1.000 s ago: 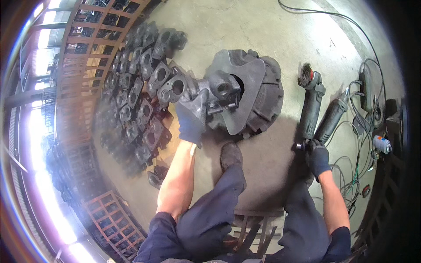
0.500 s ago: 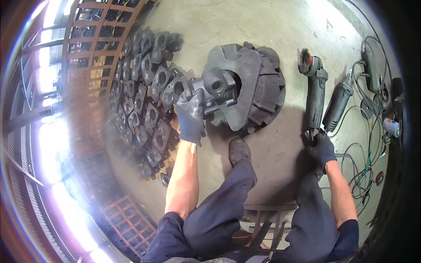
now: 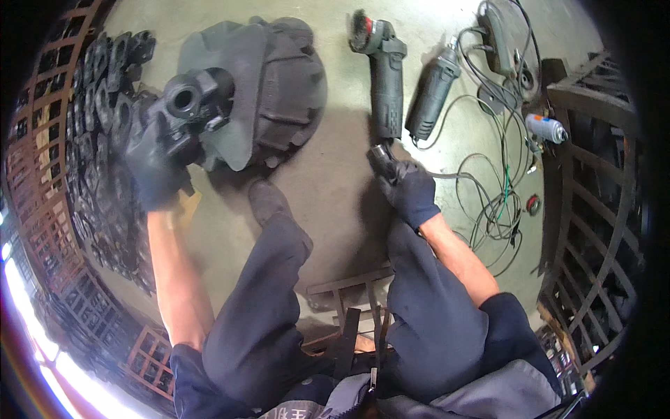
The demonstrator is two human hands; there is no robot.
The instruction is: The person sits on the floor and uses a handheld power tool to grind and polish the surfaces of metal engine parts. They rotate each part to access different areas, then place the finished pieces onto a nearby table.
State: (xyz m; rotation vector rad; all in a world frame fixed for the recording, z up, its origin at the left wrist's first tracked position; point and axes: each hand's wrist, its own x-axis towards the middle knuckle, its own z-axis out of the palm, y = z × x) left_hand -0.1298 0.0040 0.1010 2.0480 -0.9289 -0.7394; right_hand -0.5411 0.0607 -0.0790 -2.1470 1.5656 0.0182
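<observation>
My gloved left hand [image 3: 155,164] is wrapped round a dark cast-metal part [image 3: 199,115] with a round bore. That part is held over the near left side of a large, heavy dark casting [image 3: 293,91], which has a flat plate face and a ribbed round body. My gloved right hand [image 3: 412,192] grips a small dark handheld tool [image 3: 382,159] with a shiny round end, just in front of my right knee. The tool's exact kind cannot be made out. Past it on the floor lies an angle grinder [image 3: 386,91] with a wire cup brush [image 3: 360,31].
A straight grinder [image 3: 434,94] lies beside the angle grinder. Tangled cables [image 3: 499,202], a power strip [image 3: 497,42] and a spray can [image 3: 546,128] are to the right. Many similar castings [image 3: 98,160] cover the floor at left. Metal cage racks [image 3: 600,174] stand on both sides.
The view has swung right, so everything sits further left in it. My left hand still holds the casting, now blurred by motion. The tool in my right hand shows more clearly.
</observation>
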